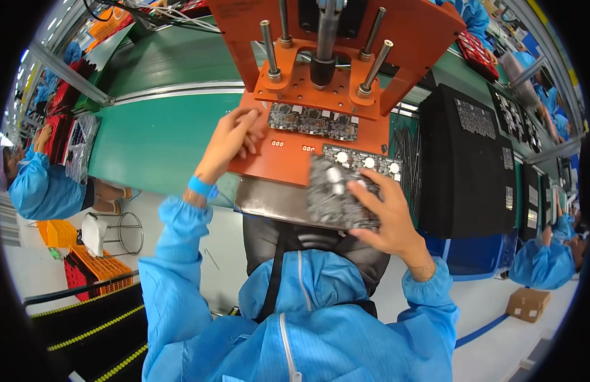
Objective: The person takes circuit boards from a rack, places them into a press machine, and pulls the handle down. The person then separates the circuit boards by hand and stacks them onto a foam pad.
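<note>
My right hand (394,213) grips a dark printed circuit board (333,197), blurred by motion and tilted above the front right of an orange press (257,159). Partly behind it, a second circuit board (365,156) with round white parts lies at the right side of the base. Under the raised orange press plate (311,92), another circuit board (314,122) rests crosswise. My left hand (234,140) hovers by the base's left edge, its fingers loosely bent and apart, with nothing visible in them. Small lit displays (278,144) sit between my hands.
Upright metal rods (269,48) flank the press's central shaft. At the right stands a large black padded block (464,172) with boards on top. A green bench (161,143) runs left. Co-workers in blue sit at both sides, and orange crates (100,261) stand on the floor.
</note>
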{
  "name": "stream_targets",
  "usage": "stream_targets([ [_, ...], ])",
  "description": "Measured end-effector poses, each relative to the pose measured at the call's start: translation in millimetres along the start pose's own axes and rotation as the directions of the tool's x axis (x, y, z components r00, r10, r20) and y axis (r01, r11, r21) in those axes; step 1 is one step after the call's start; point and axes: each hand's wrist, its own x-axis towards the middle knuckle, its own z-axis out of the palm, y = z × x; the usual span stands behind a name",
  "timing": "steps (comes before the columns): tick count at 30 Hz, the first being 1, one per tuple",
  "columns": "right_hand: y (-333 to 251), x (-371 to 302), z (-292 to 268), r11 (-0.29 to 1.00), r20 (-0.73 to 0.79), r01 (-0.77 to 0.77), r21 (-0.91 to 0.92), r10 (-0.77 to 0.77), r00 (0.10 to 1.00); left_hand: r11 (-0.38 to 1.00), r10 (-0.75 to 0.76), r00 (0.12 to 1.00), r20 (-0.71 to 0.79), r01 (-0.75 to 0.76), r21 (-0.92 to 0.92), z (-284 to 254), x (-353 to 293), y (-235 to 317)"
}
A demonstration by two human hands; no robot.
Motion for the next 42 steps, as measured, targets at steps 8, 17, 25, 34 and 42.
stream_targets([
  [8,20,-46,-6,0.95,-0.086,-0.238,0.203,0.26,0.962,0.994,-0.042,0.997,0.066,0.049,-0.093,25,10,9],
  [17,22,28,-12,0.895,0.062,-0.037,-0.444,0.072,0.995,0.88,-0.146,0.98,-0.132,0.068,-0.471,1,-101,-41],
  [25,42,120,34,0.894,0.131,-0.055,-0.445,0.126,0.983,0.768,-0.262,0.932,-0.251,0.044,-0.639,1,-184,-107],
  [34,43,136,33,0.935,0.193,-0.014,-0.354,0.088,0.977,0.737,-0.242,0.952,-0.186,0.056,-0.674,16,-198,-117],
  [42,48,133,38,0.939,0.164,0.015,-0.344,0.044,0.985,0.727,-0.212,0.964,-0.16,0.046,-0.686,25,-204,-117],
])
